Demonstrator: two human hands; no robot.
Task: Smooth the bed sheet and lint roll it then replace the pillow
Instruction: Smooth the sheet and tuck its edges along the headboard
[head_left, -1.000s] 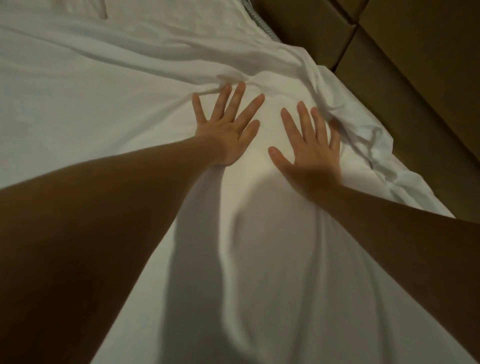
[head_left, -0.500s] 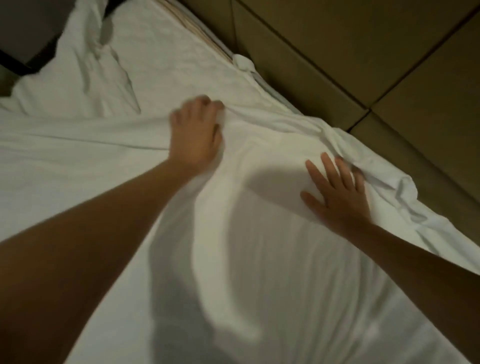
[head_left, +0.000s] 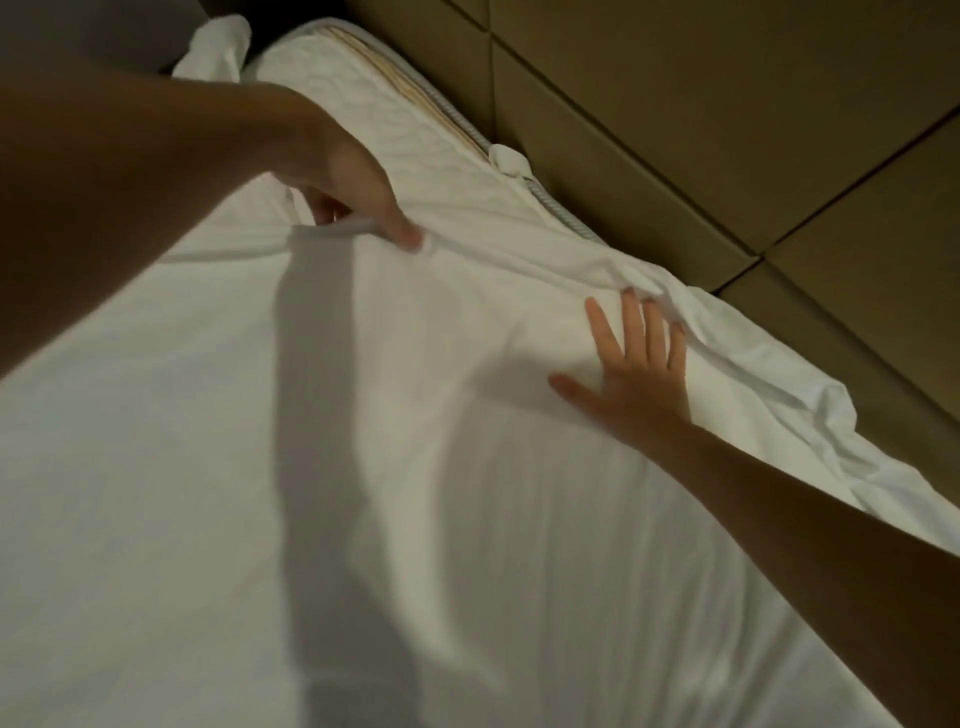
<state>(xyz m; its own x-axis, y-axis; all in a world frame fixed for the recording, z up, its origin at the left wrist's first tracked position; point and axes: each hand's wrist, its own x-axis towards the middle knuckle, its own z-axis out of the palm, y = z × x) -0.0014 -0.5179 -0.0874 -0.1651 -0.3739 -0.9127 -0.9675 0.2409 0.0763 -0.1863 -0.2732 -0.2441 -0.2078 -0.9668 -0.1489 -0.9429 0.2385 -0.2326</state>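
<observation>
risk first: your left hand (head_left: 363, 202) has the edge of the bed sheet (head_left: 467, 519) lifted off the bare mattress (head_left: 395, 119), near the padded wall (head_left: 675, 130). pull too hard w/ your right hand (head_left: 636, 374) pinning the cloth and you'll prob shove more folds into the bunched ridge (head_left: 753, 374) that runs along the wall, or drag the sheet off its corner. drop it early and the edge likely flops back creased. grip: left fingers curl round a fold of the sheet edge, closed on it, further along the wall than the right. right hand lies flat, fingers straight & spread, palm pressing the sheet, fingertips touching the ridge just beside the wall; it holds nothing
</observation>
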